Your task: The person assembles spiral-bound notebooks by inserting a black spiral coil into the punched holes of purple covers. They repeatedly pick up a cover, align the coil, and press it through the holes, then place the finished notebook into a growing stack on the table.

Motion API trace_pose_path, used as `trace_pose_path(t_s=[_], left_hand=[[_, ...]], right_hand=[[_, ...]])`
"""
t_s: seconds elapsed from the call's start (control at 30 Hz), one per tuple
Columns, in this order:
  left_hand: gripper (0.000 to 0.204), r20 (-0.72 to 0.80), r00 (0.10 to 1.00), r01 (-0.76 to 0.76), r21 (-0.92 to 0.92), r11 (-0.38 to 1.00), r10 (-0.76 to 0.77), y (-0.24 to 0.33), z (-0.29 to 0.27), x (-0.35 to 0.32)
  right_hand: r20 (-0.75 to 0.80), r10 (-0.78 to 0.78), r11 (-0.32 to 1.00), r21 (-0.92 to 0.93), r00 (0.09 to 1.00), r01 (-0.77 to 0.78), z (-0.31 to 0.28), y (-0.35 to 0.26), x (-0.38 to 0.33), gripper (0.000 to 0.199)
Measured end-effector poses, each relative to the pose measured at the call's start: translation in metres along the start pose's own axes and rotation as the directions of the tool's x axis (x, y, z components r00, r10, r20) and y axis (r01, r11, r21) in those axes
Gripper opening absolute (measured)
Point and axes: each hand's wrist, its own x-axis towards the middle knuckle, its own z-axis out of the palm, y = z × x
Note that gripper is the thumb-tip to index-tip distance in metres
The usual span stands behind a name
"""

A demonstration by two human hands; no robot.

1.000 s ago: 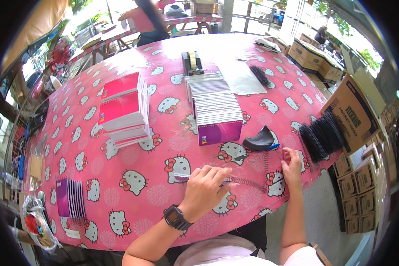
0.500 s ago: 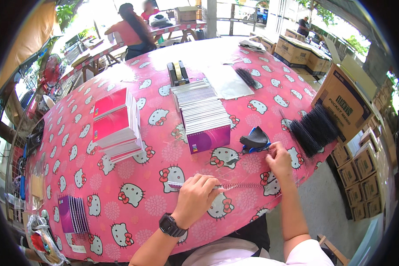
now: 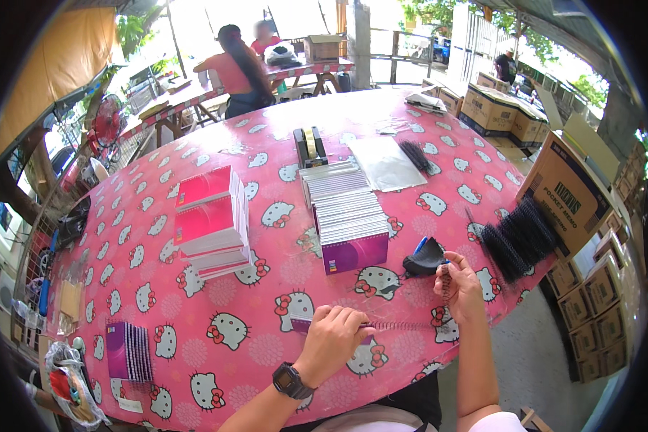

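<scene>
My left hand (image 3: 331, 338) presses down on a small purple notebook (image 3: 301, 325), its fingers closed over the edge and hiding most of it. From that edge a thin dark spiral wire (image 3: 403, 326) runs right across the table, then bends up to my right hand (image 3: 462, 288). My right fingers are pinched around the wire's far part. Just beside those fingertips lies a black object with blue parts (image 3: 425, 259); its kind is unclear. Beyond my hands stands a row of purple-covered notebooks (image 3: 354, 255), white page edges up.
Pink-covered notebooks (image 3: 207, 219) are stacked left of the row. A small purple stack (image 3: 128, 351) lies near left. Black spiral coils (image 3: 518, 241) lie by a cardboard box (image 3: 565, 194) at right. A tape dispenser (image 3: 309, 147) and clear plastic sheets (image 3: 387, 164) are farther back.
My right hand has drawn nearer, away from the black-and-blue object, and now lifts the wire's far part, which lay flat before. My left hand stays on the notebook. The view has shifted.
</scene>
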Motion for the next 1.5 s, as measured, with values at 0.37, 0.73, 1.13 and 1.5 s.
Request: trace_pose_path(t_s=[0.37, 0.73, 1.13, 1.5], left_hand=[[0.02, 0.051, 0.998, 0.021, 0.054, 0.998, -0.024, 0.003, 0.001, -0.002], [0.023, 0.04, 0.999, 0.028, -0.013, 1.0, -0.027, -0.005, 0.001, -0.006], [0.021, 0.035, 0.999, -0.024, 0.0, 1.0, 0.024, -0.009, -0.002, -0.006], [0.023, 0.059, 0.997, -0.042, -0.023, 0.999, 0.043, -0.012, -0.004, -0.005]], right_hand=[[0.108, -0.216, 0.832, -0.499, 0.97, 0.241, -0.001, -0.007, -0.019, 0.036], [0.312, -0.073, 0.952, 0.305, 0.947, -0.027, -0.017, -0.016, -0.023, 0.048], [0.211, 0.018, 0.788, -0.604, 0.977, 0.116, 0.012, 0.005, -0.033, 0.038], [0.026, -0.18, 0.743, -0.652, 0.983, 0.154, -0.015, 0.002, -0.029, 0.017]])
